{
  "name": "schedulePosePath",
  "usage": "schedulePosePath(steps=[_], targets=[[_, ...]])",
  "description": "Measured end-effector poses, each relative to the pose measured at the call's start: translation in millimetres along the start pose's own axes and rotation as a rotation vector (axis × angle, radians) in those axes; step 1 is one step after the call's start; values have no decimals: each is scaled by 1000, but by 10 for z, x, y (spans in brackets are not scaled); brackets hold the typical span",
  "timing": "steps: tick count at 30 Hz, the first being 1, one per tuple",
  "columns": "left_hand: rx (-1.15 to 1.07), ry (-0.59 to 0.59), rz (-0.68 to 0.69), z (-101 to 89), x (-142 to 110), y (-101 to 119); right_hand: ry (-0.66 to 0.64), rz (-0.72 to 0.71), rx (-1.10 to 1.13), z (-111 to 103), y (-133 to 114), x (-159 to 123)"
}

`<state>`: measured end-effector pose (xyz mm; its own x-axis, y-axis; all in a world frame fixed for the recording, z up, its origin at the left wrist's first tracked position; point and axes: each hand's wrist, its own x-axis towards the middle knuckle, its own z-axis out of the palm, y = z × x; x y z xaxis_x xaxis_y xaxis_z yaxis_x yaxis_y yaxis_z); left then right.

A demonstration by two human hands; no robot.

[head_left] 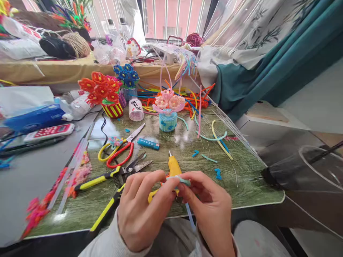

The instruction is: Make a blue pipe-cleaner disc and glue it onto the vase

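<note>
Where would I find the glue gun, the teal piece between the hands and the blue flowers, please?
Glue gun (174, 165), head view: on its yellow body.
Teal piece (185, 182), head view: on its exposed right end.
Blue flowers (127, 75), head view: amid the blooms.

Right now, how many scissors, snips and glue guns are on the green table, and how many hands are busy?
Scissors: 1
Yellow-black snips: 1
Yellow glue gun: 1
Left hand and right hand, pinching a teal pipe cleaner: 2
Total: 5

A pale teal strip (185, 181) — partly hidden — is pinched.
</note>
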<state>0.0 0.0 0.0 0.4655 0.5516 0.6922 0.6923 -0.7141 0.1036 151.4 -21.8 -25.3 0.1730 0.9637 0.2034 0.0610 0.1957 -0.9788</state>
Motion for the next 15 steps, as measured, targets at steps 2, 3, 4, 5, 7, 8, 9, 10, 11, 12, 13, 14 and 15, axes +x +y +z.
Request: schedulePosePath(steps=[2, 3, 4, 5, 7, 8, 9, 10, 11, 12, 13, 14, 15], targets=[[-37, 75, -40, -12, -8, 49, 40, -85, 19, -6, -16, 0], [-60, 103, -59, -24, -10, 70, 56, -127, 26, -8, -24, -2], [-87, 125, -77, -40, -8, 88, 68, -168, 33, -9, -31, -5], [-125, 149, -106, -60, -3, 101, 77, -211, 39, -9, -38, -9], [-190, 147, -121, -110, 15, 112, 87, -289, 45, -9, -52, -20], [-216, 136, -116, -134, 27, 111, 90, -323, 43, -8, -60, -25], [-238, 123, -103, -156, 39, 107, 91, -355, 34, -8, -67, -29], [-257, 120, -93, -172, 52, 102, 91, -387, 23, -7, -74, -31], [-276, 133, -91, -182, 62, 97, 92, -414, 14, -8, -81, -32], [-298, 163, -97, -187, 71, 94, 95, -434, 9, -8, -87, -31], [-321, 189, -109, -186, 77, 93, 101, -454, 4, -9, -93, -30], [-346, 198, -117, -183, 81, 95, 106, -468, 3, -10, -98, -29], [-372, 200, -127, -177, 83, 98, 111, -481, 5, -12, -103, -28]])
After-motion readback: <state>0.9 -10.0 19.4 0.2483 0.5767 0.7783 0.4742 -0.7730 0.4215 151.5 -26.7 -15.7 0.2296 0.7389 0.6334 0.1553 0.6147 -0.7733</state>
